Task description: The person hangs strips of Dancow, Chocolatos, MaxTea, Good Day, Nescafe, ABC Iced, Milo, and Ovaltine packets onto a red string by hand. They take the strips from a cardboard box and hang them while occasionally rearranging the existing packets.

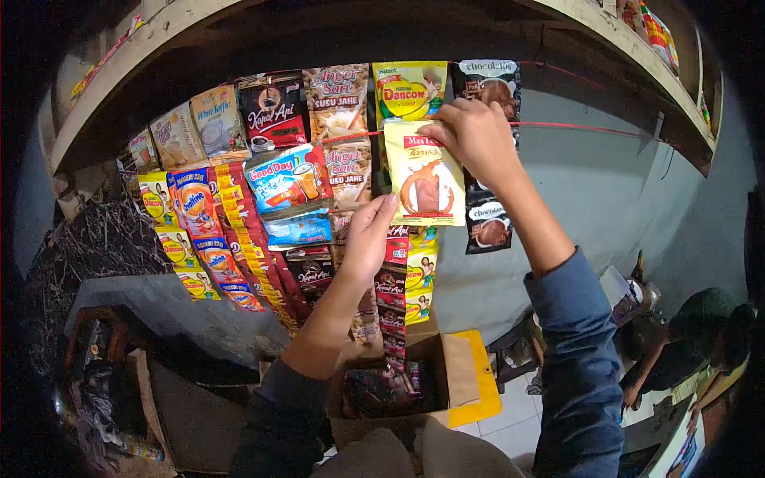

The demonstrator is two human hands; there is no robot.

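Observation:
A pale yellow Max Tea Tarikk sachet (428,191) hangs upright in front of the other sachets, at the level of a red string (550,124). My right hand (476,137) is closed on its upper edge, close to the string. At its left edge my left hand (370,231) is closed with the thumb up against the sachet; the fingers behind are mostly hidden. Just above is a yellow Dancow sachet (408,95), with black Chocolatos sachets (488,231) to the right. A Good Day sachet (288,179) hangs left of my left hand.
Strips of Ovaltine (199,203), Kapal Api (272,111) and Susu Jahe sachets (339,99) hang along the wall. A curved wooden shelf edge (621,40) arches above. Below stands an open cardboard box (458,370) with dark packets inside. Another person (701,342) is at lower right.

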